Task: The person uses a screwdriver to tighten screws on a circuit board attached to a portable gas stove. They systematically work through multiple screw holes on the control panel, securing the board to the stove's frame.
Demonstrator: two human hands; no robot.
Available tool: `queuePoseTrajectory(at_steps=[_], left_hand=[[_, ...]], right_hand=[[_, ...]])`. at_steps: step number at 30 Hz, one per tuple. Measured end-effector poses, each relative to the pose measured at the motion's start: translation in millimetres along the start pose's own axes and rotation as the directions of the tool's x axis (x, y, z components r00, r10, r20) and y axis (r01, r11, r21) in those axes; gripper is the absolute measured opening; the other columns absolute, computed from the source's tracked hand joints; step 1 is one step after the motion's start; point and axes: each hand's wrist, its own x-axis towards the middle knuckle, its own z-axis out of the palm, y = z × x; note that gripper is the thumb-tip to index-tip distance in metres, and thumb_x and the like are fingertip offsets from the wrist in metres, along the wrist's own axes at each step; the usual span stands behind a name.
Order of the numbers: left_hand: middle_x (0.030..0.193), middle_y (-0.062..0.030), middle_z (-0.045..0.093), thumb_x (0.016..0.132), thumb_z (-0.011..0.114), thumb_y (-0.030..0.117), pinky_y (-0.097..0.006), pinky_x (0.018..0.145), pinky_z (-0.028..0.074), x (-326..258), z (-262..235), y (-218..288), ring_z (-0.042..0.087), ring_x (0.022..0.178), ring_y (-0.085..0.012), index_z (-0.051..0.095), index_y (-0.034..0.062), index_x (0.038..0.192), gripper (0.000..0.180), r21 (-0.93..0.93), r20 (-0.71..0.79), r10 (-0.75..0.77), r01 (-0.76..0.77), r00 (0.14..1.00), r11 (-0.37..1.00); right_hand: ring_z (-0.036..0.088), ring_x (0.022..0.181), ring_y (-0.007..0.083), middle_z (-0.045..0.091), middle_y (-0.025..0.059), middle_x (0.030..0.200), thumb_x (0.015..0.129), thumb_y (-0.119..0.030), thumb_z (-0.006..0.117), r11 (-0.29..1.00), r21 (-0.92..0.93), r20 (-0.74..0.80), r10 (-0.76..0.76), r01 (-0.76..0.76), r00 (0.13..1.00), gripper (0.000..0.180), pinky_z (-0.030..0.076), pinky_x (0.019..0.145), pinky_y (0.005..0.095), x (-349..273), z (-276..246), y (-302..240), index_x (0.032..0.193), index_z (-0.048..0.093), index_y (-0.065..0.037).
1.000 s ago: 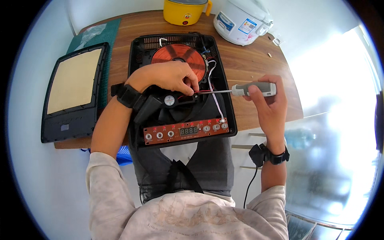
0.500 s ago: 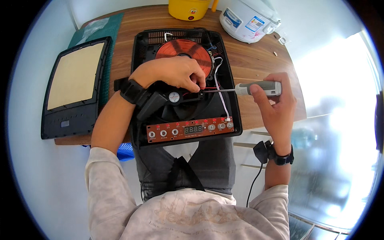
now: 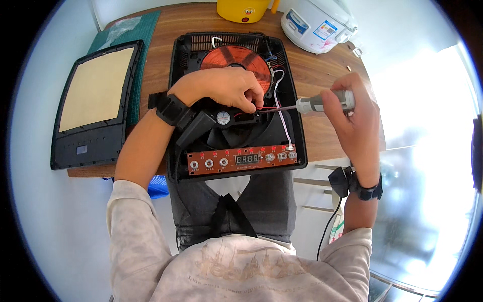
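An opened induction cooker base (image 3: 300, 146) lies at the table's front edge, its copper coil (image 3: 221, 56) at the far end and a black fan (image 3: 229, 137) nearer me. My left hand (image 3: 229, 89) reaches over the coil's near side. Its thumb and fingertips are pinched together by a thin red wire (image 3: 271, 107); what sits between them is hidden. My right hand (image 3: 356, 113) grips the grey-and-white handle of a screwdriver (image 3: 318, 103). The shaft points left, nearly level, and its tip is at the fan frame just below my left fingertips.
A red-brown control board (image 3: 229, 161) spans the base's near edge, joined to a white cable (image 3: 283, 121). Left lies the detached top panel (image 3: 95, 90), partly on a green cutting mat (image 3: 146, 43). A yellow pot (image 3: 241, 10) and white rice cooker (image 3: 317, 27) stand behind.
My right hand has turned and moved up slightly on the screwdriver, whose handle end is now higher. My left hand keeps its pinch in the same spot. The whole view has shifted a little.
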Motion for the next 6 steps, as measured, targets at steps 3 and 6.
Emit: queuePoseTrajectory(at_steps=[3, 6], left_hand=[[0.076, -0.0107, 0.072, 0.087, 0.074, 0.019, -0.033, 0.065, 0.052, 0, 0, 1, 0.068, 0.068, -0.019, 0.077, 0.0007, 0.103, 0.025, -0.008, 0.002, -0.005, 0.005, 1.0, 1.0], [0.076, -0.0107, 0.073, 0.087, 0.075, 0.021, -0.034, 0.066, 0.052, 0, 0, -3, 0.068, 0.068, -0.02, 0.078, 0.0019, 0.105, 0.026, -0.039, 0.01, -0.003, 0.003, 1.0, 0.999]], right_hand=[[0.067, 0.059, 0.0236, 0.069, 0.0126, 0.076, 0.093, -0.024, 0.076, 0.997, 0.011, 0.031, 0.071, -0.071, 0.997, 0.027, 0.052, 0.058, 0.0325, 11, 1, -4, 0.103, 0.059, -0.006], [0.071, 0.064, 0.0241, 0.07, 0.0127, 0.075, 0.093, -0.025, 0.077, 0.999, 0.023, 0.115, 0.034, -0.037, 0.993, 0.03, 0.054, 0.061, 0.0343, 20, -2, -11, 0.105, 0.058, -0.006]])
